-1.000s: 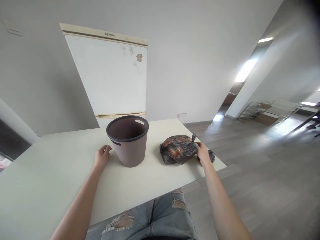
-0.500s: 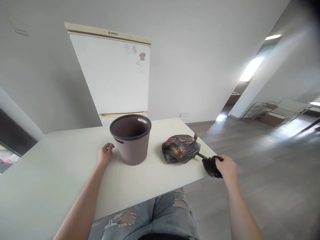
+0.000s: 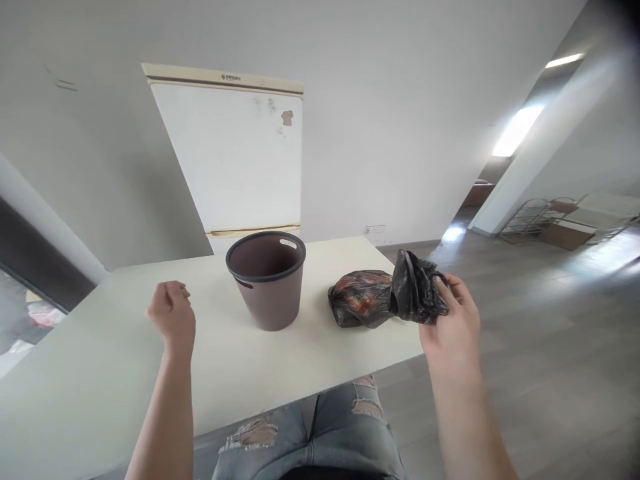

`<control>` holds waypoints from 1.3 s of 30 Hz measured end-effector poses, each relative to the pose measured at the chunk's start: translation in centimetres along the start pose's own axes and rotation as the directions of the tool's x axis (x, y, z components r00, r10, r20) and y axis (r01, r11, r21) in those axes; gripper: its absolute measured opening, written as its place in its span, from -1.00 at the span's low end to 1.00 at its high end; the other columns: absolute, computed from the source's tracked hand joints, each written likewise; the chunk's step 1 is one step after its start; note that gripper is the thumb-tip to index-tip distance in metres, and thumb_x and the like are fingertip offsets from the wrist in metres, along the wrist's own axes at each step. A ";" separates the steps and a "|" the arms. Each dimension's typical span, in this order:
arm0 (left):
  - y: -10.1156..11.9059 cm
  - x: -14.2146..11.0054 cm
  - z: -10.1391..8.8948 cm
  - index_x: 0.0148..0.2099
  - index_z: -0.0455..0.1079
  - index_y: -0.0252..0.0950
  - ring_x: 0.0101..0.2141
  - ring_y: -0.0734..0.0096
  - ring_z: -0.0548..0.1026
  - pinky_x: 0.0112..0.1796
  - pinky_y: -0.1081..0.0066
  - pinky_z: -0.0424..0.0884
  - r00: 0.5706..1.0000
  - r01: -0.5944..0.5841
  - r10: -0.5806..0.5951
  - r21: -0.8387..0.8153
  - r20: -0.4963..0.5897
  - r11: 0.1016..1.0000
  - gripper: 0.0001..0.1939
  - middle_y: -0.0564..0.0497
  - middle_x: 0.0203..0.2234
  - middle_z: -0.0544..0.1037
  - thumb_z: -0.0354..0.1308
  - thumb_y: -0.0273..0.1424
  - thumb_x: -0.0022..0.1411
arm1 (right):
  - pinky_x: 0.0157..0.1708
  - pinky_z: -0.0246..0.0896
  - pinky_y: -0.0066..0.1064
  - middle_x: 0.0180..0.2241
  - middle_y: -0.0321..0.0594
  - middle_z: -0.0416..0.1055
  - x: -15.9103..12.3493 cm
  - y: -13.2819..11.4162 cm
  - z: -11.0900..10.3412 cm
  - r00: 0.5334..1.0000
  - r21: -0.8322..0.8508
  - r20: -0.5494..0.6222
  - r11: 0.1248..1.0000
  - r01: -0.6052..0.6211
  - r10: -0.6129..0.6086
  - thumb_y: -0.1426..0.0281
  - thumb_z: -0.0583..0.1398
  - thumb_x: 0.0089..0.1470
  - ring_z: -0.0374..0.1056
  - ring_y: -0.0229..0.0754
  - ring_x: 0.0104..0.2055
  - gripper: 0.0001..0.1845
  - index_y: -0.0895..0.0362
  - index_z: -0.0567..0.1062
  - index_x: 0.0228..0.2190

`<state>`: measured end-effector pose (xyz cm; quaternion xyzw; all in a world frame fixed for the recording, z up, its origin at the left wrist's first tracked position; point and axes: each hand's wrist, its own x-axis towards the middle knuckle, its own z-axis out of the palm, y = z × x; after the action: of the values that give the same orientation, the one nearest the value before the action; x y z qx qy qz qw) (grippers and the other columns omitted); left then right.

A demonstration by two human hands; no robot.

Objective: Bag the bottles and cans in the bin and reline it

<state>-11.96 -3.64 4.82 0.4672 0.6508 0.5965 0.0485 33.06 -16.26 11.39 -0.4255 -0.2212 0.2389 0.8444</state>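
Note:
My right hand grips a crumpled black plastic bag between thumb and fingers, raised above the right end of the table. Behind it, a knotted black plastic bag with reddish and orange contents showing through lies on the tabletop, its right side partly hidden. An upright mauve trash can with a dark rim and cut-out handles stands to the left of that full bag. Further left, my left hand is raised with its fingers curled in, holding nothing and apart from the can.
The white table has its front edge close to my legs in ripped jeans. A white refrigerator stands against the wall behind it. Wire racks and a cardboard box sit on the floor far right.
My right hand picked up the crumpled bag from the table's right end, drew it rightward, then raised it. My left hand moved left and up from beside the trash can.

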 end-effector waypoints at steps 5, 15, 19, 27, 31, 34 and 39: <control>10.1 -8.8 -3.4 -0.23 0.42 -0.24 -0.52 0.40 0.40 -0.49 0.39 0.36 0.992 -0.044 0.089 -0.427 0.086 0.903 -0.60 0.01 -0.46 0.49 -0.04 -0.08 0.49 | -0.44 0.21 -0.44 -0.43 -0.35 0.45 -5.1 0.3 3.4 0.939 -0.010 0.290 0.982 -0.189 0.184 0.20 0.51 -0.06 0.33 -0.28 -0.45 -0.63 0.07 0.51 -0.32; 14.0 -16.1 -3.8 -0.26 0.52 -0.19 -0.46 0.28 0.53 -0.45 0.34 0.47 0.895 0.243 -0.025 -0.441 0.445 0.864 -0.72 -0.03 -0.49 0.55 0.24 -0.11 0.38 | -0.35 0.27 -0.34 -0.43 -0.27 0.48 -8.3 2.9 4.8 0.806 -0.256 0.517 0.951 -0.175 0.288 0.00 0.35 0.17 0.33 -0.18 -0.39 -0.61 0.07 0.62 -0.37; 13.0 -14.6 -4.8 -0.42 0.38 -0.18 -0.60 0.37 0.35 -0.54 0.33 0.33 0.930 0.243 -0.050 -0.506 0.365 0.828 -0.58 0.01 -0.63 0.40 0.11 -0.09 0.46 | -0.40 0.29 -0.36 -0.37 -0.26 0.48 -6.9 4.4 4.1 0.788 -0.158 0.432 0.897 -0.413 0.439 0.03 0.40 0.12 0.31 -0.19 -0.40 -0.64 0.05 0.64 -0.25; 11.7 -11.9 -7.1 -0.44 0.42 -0.21 -0.52 0.38 0.42 -0.50 0.38 0.41 0.958 0.273 -0.127 -0.684 0.256 0.677 -0.59 0.02 -0.55 0.48 0.24 -0.06 0.35 | -0.41 0.24 -0.37 -0.39 -0.27 0.42 -5.7 4.2 1.4 0.682 -0.293 0.618 0.920 -0.262 0.391 0.16 0.45 0.04 0.23 -0.23 -0.41 -0.72 0.06 0.55 -0.39; 10.8 -12.0 -7.6 -0.20 0.60 -0.16 -0.18 0.22 0.60 -0.19 0.28 0.58 0.942 0.319 -0.109 -0.753 0.316 0.575 -0.70 -0.03 -0.18 0.66 0.35 -0.04 0.24 | -0.17 0.36 -0.14 -0.25 -0.14 0.58 -5.4 4.8 -0.6 0.515 -0.479 0.809 0.825 0.298 0.284 0.37 0.31 0.04 0.46 0.00 -0.20 -0.85 0.03 0.58 -0.54; 11.0 -12.9 -7.3 -0.25 0.58 -0.13 -0.25 0.26 0.59 -0.25 0.32 0.57 0.930 0.358 -0.140 -0.754 0.340 0.551 -0.70 -0.01 -0.24 0.65 0.39 -0.02 0.18 | 0.00 0.34 -0.03 -0.23 -0.15 0.60 -6.6 4.4 -0.7 0.709 -0.466 0.701 0.702 0.538 -0.078 0.45 0.21 0.07 0.48 0.07 -0.10 -0.79 -0.02 0.65 -0.45; 13.0 -14.7 -6.6 -0.45 0.40 -0.18 -0.45 0.36 0.43 -0.44 0.36 0.43 0.886 0.399 -0.069 -0.677 0.459 0.618 -0.56 0.00 -0.45 0.48 0.27 0.03 0.28 | -0.09 0.43 -0.17 -0.05 -0.10 0.55 -11.2 1.5 2.5 0.641 -0.319 0.751 0.937 0.143 0.158 0.27 0.31 0.20 0.46 0.03 -0.06 -0.64 -0.07 0.61 0.04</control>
<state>-0.71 -20.20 10.13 0.4213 0.3754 0.6952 0.4453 22.50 -20.56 9.58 -0.4276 -0.5949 0.3566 0.5797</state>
